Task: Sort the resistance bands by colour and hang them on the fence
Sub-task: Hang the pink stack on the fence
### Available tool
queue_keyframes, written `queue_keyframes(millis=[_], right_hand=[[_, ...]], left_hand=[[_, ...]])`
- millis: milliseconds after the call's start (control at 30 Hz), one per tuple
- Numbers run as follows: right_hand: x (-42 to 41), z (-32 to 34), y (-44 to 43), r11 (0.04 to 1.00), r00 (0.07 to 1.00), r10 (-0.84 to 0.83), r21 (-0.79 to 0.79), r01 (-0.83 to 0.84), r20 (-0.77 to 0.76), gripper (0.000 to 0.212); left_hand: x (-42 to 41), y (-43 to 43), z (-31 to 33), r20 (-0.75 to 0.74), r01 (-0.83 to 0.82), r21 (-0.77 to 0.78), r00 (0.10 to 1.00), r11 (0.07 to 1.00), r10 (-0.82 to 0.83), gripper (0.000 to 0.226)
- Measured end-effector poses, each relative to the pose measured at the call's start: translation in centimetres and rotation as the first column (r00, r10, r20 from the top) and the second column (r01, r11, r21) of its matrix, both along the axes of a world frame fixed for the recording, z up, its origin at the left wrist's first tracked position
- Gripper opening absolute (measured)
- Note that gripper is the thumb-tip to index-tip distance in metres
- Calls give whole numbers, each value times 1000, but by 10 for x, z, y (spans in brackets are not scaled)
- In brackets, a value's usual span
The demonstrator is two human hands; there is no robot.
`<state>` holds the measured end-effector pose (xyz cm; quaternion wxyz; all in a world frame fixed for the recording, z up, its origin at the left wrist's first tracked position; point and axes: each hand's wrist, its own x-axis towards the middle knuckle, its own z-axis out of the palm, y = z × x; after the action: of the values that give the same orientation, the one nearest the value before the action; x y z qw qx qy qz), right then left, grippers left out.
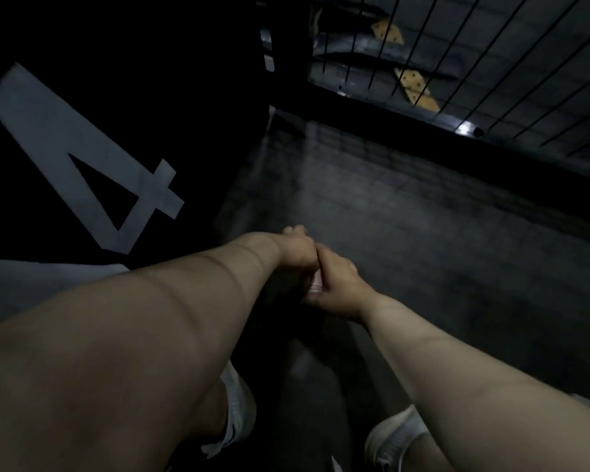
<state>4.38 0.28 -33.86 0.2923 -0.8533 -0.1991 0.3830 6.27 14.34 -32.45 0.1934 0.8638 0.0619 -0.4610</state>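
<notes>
Dark floor [423, 233], pale band [315, 284] in right hand [338, 284] grip, left hand [297, 253] touching

Large pale "4" [82, 158] on black surface [157, 69].

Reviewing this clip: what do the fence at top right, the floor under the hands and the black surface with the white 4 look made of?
Fence: thin dark metal wire, probably, judging by slim straight bars in a grid. Floor: dark, matt, perhaps rubber or concrete; too dim to tell. Black surface: smooth, matt, its 4 painted or printed; material unclear.
</notes>
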Motion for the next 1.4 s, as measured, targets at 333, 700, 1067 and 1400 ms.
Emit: queue_keyframes(millis=[333, 700, 1067, 1400], right_hand=[[40, 135, -22, 998, 963, 55, 7, -58, 263, 63], [37, 339, -33, 984, 942, 26, 159, -83, 335, 44], [8, 483, -50, 947, 905, -135, 321, -2, 403, 36], [-24, 547, -90, 882, 938, -208, 468, 58, 276, 44]], left_hand=[[30, 14, 136, 194, -196, -238, 950, 951, 244, 26], [3, 12, 332, 280, -189, -657, 838, 729, 469, 12], [-44, 5, 442, 343, 141, -873, 858, 468, 381, 50], [-66, -21, 510, 485, 273, -819, 798, 504, 357, 45]])
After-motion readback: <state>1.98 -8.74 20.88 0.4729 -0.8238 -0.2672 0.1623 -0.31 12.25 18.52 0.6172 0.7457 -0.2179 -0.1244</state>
